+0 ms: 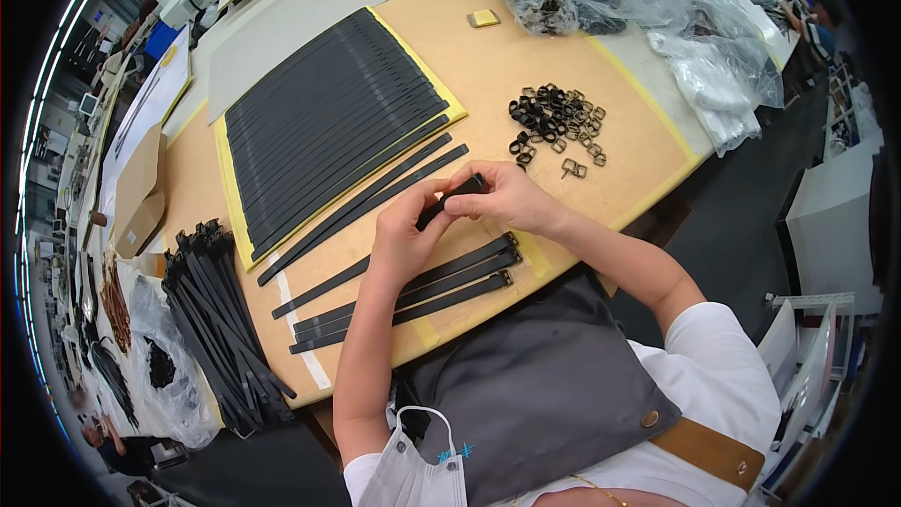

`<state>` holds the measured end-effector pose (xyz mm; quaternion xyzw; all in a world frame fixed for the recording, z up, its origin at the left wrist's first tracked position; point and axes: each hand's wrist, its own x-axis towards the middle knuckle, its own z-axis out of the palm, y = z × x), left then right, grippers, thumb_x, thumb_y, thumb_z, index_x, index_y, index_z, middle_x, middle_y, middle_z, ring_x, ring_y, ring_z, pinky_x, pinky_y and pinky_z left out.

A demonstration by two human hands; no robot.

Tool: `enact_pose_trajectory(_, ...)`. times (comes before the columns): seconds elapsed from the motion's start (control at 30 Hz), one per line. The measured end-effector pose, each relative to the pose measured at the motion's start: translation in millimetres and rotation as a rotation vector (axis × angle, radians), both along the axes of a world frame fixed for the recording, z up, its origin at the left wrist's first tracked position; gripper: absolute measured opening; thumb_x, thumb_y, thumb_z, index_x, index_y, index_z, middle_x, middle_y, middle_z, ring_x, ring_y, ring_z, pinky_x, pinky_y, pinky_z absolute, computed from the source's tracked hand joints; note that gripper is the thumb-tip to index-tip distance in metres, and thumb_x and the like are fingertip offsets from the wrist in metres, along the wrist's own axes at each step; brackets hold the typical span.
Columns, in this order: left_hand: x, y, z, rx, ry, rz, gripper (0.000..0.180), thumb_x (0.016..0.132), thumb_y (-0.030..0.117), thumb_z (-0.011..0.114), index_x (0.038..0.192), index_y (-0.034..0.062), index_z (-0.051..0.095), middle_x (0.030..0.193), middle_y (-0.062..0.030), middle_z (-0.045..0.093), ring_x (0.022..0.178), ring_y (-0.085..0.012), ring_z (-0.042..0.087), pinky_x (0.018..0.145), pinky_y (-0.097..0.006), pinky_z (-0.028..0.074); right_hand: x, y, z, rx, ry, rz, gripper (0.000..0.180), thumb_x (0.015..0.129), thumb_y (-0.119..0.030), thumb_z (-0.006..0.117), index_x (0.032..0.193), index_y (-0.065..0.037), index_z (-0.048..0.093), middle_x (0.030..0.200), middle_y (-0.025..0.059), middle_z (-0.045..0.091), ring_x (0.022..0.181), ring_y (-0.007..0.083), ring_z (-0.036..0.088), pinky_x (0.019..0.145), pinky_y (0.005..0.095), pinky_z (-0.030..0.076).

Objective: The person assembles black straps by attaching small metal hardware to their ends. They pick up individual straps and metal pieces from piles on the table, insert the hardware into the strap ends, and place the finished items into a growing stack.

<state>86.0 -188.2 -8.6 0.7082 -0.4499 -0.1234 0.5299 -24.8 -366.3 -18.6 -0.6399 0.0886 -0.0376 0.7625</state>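
Observation:
Over the worktable, both my hands pinch the end of a black strap (460, 195). My left hand (405, 230) holds it from the left, and my right hand (507, 199) grips the tip from the right. Fingers cover much of this end, so I cannot tell if a buckle is on it. Two loose straps (366, 197) lie just beyond my left hand. Nearer me, several straps with buckles (508, 253) at their right ends pass beneath my left forearm. Beyond my right hand is a pile of small black loops and metal buckles (558, 122).
Black straps lie side by side on a yellow-edged board (457, 113). A bundle of straps (221, 319) hangs over the table's left edge. Clear plastic bags (713, 84) sit at the far right, near a small yellow-and-dark block (483, 19). A brown cardboard piece (141, 190) stands left.

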Motion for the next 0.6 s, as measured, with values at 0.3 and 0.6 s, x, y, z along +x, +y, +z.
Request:
enact_pose_trajectory(0.3, 4, 7, -1, 0.036, -0.113, 0.006, 0.028, 0.089, 0.012, 0.082, 0.112, 0.0011, 0.073, 0.095, -0.0092, 0.074, 0.079, -0.0166, 0.068, 0.070, -0.027, 0.055, -29, -73, 31, -0.771, 0.099, -0.226, 0.024, 0.091, -0.022, 0.080, 0.107, -0.005, 0.073, 0.087, 0.0024, 0.066, 0.073, 0.0096, 0.061, 0.070, 0.0267, 0.051)
enact_pose_trajectory(0.6, -4, 8, -6, 0.085, -0.048, 0.005, 0.023, 0.088, 0.010, 0.080, 0.106, -0.0003, 0.072, 0.085, -0.0059, 0.072, 0.071, -0.0084, 0.061, 0.064, -0.023, 0.050, -26, -86, 6, -0.977, -0.060, -0.155, 0.011, 0.090, -0.008, 0.075, 0.099, -0.002, 0.073, 0.094, 0.0089, 0.064, 0.085, 0.0214, 0.066, 0.078, 0.0329, 0.054)
